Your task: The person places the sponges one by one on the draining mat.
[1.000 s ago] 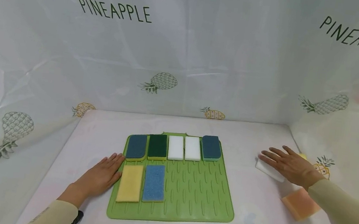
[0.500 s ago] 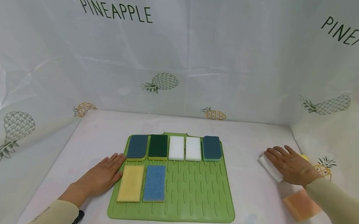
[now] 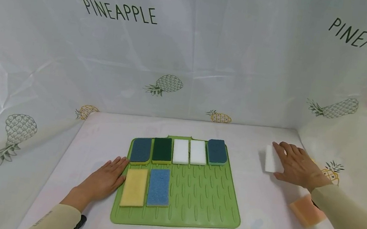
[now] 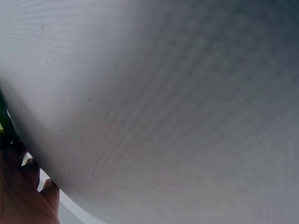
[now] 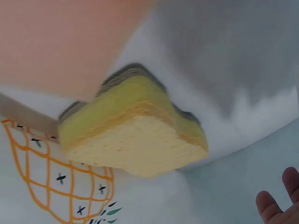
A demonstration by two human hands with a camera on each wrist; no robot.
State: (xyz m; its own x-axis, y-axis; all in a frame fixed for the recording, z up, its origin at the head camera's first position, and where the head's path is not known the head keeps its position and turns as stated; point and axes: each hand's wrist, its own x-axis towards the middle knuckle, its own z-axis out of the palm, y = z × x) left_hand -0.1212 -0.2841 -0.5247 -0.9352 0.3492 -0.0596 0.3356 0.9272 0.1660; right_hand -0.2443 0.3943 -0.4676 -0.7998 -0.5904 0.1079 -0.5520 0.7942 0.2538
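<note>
My right hand (image 3: 296,166) is over a white sponge (image 3: 270,159) on the right of the table, its thumb and fingers at opposite edges of the sponge, pinching it; the palm hides part of it. My left hand (image 3: 103,179) rests flat on the table, fingertips along the left edge of a green draining mat (image 3: 200,198). In the left wrist view only part of the left hand (image 4: 30,196) shows. A back row on the mat has a blue-topped sponge (image 3: 141,150), a dark green one (image 3: 163,149), two white sponges (image 3: 181,151) and another blue-topped sponge (image 3: 217,151).
On the mat's front left lie a yellow sponge (image 3: 134,187) and a light blue sponge (image 3: 159,187). An orange sponge (image 3: 308,211) sits below the right wrist. A yellow sponge with a grey scouring layer (image 5: 140,140) appears close in the right wrist view. White pineapple-print sheeting (image 3: 246,61) encloses the table.
The white sponge under my right hand has turned more upright. The right hand's fingers have gone from lying over it to spanning its edges. My left hand stays put.
</note>
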